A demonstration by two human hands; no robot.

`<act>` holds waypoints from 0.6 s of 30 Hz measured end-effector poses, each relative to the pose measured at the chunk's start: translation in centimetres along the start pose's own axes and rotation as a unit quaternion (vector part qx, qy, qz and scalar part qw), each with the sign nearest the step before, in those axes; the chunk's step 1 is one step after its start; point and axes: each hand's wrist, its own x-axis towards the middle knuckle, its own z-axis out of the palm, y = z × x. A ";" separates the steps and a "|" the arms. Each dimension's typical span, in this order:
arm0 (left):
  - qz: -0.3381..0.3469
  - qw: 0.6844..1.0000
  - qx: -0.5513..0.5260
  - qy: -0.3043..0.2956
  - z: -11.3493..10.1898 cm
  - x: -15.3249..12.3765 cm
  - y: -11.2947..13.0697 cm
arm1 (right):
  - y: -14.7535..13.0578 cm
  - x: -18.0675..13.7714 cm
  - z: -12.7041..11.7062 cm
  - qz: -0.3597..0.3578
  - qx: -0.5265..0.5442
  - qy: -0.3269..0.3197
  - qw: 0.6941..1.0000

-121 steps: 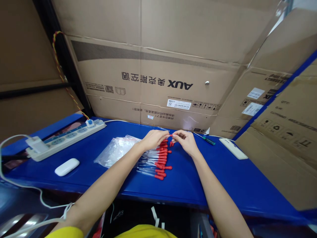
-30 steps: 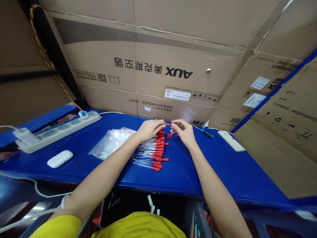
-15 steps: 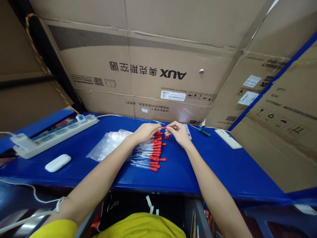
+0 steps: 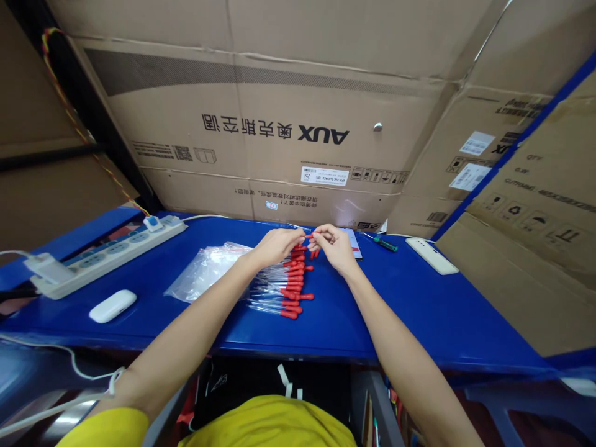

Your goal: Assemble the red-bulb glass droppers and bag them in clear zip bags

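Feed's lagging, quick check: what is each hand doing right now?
Left hand: closed, pinching a dropper.
Right hand: closed, pinching the same dropper's red end.

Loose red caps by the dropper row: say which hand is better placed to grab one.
Probably right. The right hand lies next to the loose red caps; the left hand is across the dropper row, farther off. Both pinch one dropper.
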 end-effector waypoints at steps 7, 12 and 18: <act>0.002 1.000 -0.017 0.020 0.1 0.2 0.1 | 0.0 -0.1 0.7 -0.008 0.039 0.018 0.999; 0.007 0.999 -0.022 0.025 0.3 0.2 0.1 | 0.0 -0.2 1.0 -0.013 0.048 0.035 0.998; 0.003 0.999 -0.029 0.025 0.4 0.3 0.1 | 0.1 -0.2 1.0 -0.020 0.039 0.038 0.998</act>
